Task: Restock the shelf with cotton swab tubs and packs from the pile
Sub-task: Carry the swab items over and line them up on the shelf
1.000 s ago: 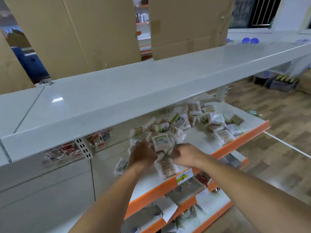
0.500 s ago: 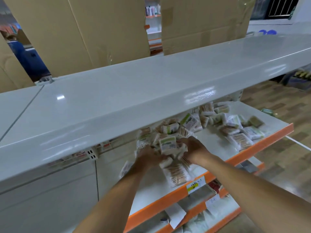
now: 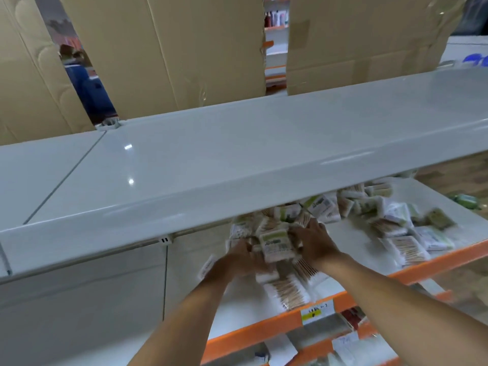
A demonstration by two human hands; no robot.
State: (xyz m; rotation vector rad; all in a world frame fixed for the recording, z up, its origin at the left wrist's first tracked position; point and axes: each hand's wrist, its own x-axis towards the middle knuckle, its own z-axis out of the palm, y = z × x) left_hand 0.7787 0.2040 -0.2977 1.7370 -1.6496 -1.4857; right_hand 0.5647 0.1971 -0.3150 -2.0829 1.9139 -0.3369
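A broad, glossy white top shelf (image 3: 237, 159) ran across the view, small ceiling lights glinting on it and a seam dividing its left part. Behind it stood tall brown cardboard boxes (image 3: 163, 54), with gaps between them showing a far shelving unit (image 3: 274, 35) with orange edges and bottles. A figure in blue (image 3: 87, 85) stood in the left gap. At lower right lay wood-patterned flooring (image 3: 459, 173), blurred. Grey-white back panels (image 3: 79, 307) closed the unit below
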